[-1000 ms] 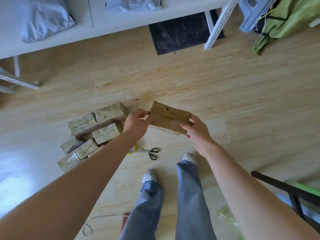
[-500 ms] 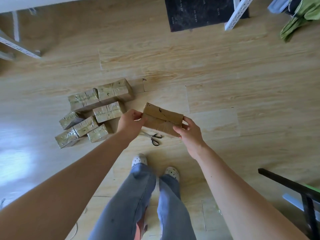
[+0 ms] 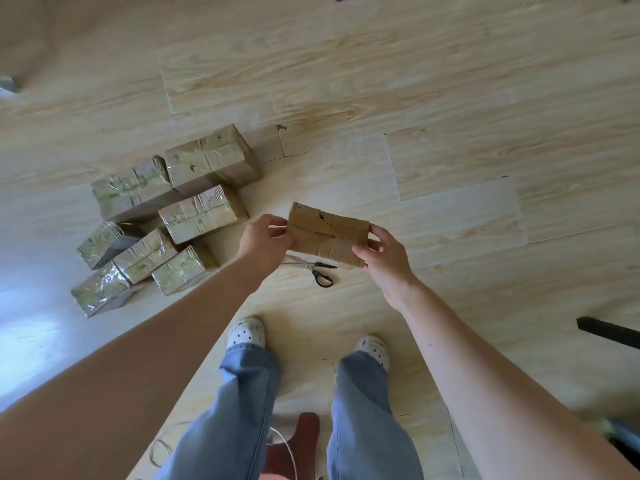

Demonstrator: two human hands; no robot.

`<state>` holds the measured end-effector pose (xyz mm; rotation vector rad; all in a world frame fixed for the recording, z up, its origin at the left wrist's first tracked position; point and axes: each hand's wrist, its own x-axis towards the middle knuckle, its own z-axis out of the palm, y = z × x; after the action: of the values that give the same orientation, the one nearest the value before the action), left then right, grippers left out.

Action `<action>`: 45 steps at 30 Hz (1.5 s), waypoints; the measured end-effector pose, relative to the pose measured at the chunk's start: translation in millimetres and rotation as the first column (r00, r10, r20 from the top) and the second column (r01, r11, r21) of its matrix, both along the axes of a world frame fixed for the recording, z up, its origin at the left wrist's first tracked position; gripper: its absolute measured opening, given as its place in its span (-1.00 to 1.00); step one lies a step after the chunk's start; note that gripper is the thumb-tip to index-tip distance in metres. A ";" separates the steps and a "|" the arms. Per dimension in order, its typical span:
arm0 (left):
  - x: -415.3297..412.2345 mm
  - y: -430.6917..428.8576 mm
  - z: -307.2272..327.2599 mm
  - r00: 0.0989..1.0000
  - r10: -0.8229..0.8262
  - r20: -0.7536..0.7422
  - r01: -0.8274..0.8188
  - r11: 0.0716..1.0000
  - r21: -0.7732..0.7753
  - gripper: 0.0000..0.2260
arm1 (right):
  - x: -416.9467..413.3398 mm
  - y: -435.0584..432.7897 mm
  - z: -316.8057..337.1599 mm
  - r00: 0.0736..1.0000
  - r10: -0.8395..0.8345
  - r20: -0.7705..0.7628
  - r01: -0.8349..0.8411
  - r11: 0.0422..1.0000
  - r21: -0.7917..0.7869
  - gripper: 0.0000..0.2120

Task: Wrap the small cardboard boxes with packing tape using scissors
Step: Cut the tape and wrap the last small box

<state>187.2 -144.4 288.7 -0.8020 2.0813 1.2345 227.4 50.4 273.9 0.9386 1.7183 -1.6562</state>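
Cardboard box (image 3: 325, 237), probably light and stiff, is pinched at its short ends by left hand (image 3: 265, 239) at nine o'clock and right hand (image 3: 382, 258) at three o'clock.

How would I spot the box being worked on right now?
On the pale wood floor, wrapped boxes lie in a cluster. To its right, above the scissors, the left hand and right hand hold one box by its ends. It alone is dull brown cardboard, not glossy with tape.
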 end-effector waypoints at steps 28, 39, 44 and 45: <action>-16.7 -45.7 -294.8 0.929 -0.262 -0.262 0.273 0.962 0.004 -0.58 | -12.9 -43.7 -274.7 0.959 0.143 -0.245 -0.107 0.982 0.156 -0.61; -13.8 -50.2 -305.8 0.909 -0.281 -0.308 0.294 0.956 -0.003 -0.54 | -13.1 -48.4 -289.0 0.944 0.236 -0.229 -0.160 0.938 0.308 -0.34; -9.6 -63.8 -297.4 0.893 -0.321 -0.317 0.320 0.946 -0.054 -0.52 | -6.0 -49.5 -279.5 0.925 0.293 -0.244 -0.155 0.873 0.462 -0.30; -7.8 -67.6 -294.2 0.886 -0.336 -0.321 0.331 0.941 -0.071 -0.53 | -3.3 -51.3 -275.3 0.911 0.320 -0.259 -0.150 0.843 0.516 -0.31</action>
<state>179.3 -212.1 -5.6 -0.2286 2.3694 1.2216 224.1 -0.8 -1.4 0.6257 2.4562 -1.2884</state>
